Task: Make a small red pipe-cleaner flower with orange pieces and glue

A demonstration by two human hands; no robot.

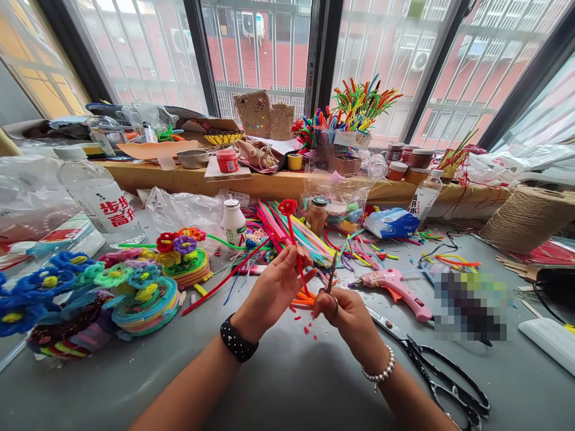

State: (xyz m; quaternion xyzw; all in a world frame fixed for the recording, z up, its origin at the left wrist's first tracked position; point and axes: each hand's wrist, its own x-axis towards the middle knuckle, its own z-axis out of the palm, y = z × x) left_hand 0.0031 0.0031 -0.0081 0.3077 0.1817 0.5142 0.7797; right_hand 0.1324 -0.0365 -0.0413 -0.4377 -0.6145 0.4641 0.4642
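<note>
My left hand (281, 280) pinches the stem of a red pipe-cleaner flower (288, 211), its bloom standing upright above my fingers. In my right hand (348, 317) is a small pair of scissors (332, 274), the blades pointing up beside the stem. My fingers hide most of the scissor handles. Red snippets (307, 329) lie scattered on the grey table under my hands. Behind them spreads a pile of loose colourful pipe cleaners (281, 230). Left of my left hand, finished pipe-cleaner flowers sit on a round striped base (146, 308).
Close to my right arm lie large black-handled scissors (431, 365) and a pink glue gun (399, 287). A water bottle (101, 200) stands at left, a twine spool (523, 215) at right. A white bottle (233, 221) and a brown jar (317, 215) stand behind the pile.
</note>
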